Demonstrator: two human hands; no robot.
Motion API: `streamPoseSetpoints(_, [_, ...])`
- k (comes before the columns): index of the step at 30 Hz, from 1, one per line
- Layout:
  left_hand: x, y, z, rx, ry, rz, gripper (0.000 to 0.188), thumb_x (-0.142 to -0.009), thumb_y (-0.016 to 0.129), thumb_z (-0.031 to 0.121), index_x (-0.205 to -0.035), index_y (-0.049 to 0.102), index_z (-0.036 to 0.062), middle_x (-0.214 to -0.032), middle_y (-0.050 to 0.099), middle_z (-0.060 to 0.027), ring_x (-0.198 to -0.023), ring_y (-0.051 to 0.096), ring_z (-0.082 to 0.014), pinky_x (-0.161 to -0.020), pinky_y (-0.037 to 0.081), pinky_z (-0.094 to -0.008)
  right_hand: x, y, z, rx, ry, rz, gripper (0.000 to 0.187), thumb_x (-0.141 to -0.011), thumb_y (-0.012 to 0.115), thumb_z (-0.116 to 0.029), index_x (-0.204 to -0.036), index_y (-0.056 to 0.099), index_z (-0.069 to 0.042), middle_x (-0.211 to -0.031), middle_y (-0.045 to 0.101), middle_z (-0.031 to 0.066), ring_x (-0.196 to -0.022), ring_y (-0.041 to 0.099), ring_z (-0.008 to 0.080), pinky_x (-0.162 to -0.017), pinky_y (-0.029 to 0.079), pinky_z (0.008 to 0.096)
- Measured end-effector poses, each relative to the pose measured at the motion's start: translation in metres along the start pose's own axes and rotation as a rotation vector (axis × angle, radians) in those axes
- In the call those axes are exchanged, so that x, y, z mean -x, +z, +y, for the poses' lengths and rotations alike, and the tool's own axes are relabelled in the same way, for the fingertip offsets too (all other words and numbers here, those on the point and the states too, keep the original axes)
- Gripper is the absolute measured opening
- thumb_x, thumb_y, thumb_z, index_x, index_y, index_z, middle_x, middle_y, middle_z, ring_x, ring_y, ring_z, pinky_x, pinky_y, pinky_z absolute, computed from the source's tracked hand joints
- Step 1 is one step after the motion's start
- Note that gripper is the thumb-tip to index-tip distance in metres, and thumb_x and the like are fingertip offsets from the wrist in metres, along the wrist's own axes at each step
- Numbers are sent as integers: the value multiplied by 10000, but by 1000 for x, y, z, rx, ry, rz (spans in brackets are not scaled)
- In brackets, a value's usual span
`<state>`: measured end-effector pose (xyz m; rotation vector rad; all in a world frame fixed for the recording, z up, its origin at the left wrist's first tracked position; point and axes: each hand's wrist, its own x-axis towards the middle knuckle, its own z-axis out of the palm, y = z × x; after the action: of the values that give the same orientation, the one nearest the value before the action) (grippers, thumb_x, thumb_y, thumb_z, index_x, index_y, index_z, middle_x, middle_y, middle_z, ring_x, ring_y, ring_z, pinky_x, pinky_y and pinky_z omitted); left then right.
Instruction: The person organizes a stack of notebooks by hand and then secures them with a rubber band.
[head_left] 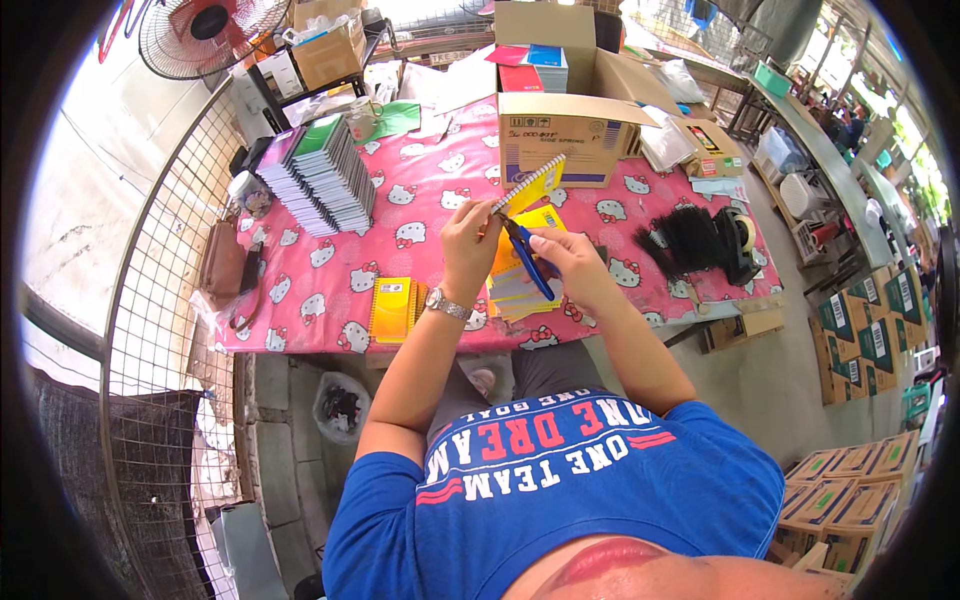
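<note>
My left hand pinches a yellow spiral notebook, tilted up above the table, by the near end of its wire binding. My right hand grips blue-handled pliers, whose jaws meet that end of the binding beside my left fingertips. The jaw tips are too small to make out. Beneath both hands lies a pile of yellow notebooks, partly covered by them. A smaller stack of yellow spiral notebooks sits left of my left wrist, by the table's near edge.
Tall stacks of spiral notebooks stand at the left. Beyond my hands is an open cardboard box holding more notebooks. To the right lie a bundle of black strands and a tape dispenser. A waste bin stands below the table.
</note>
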<state>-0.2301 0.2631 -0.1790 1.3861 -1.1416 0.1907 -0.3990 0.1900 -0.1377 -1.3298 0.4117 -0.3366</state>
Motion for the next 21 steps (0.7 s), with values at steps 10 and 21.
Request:
streamPoseSetpoints(10, [-40, -117, -4, -520, 184, 111, 67, -813, 624, 80, -866, 614, 39, -872, 643, -114, -916, 590, -318, -803, 471, -443, 1, -110, 94, 854, -439, 541, 508, -751, 740, -144, -1229, 594, -52, -1148, 604, 165, -1065, 586, 315, -911, 465, 398])
streamPoseSetpoints(21, [94, -120, -136, -1044, -337, -658, 312, -839, 565, 236, -1115, 596, 93, -1189, 623, -105, -1179, 531, -286, -968, 407, -492, -47, -230, 176, 1090, 58, 574, 474, -744, 756, -265, -1143, 583, -77, -1092, 608, 168, -1067, 584, 352, -834, 498, 441])
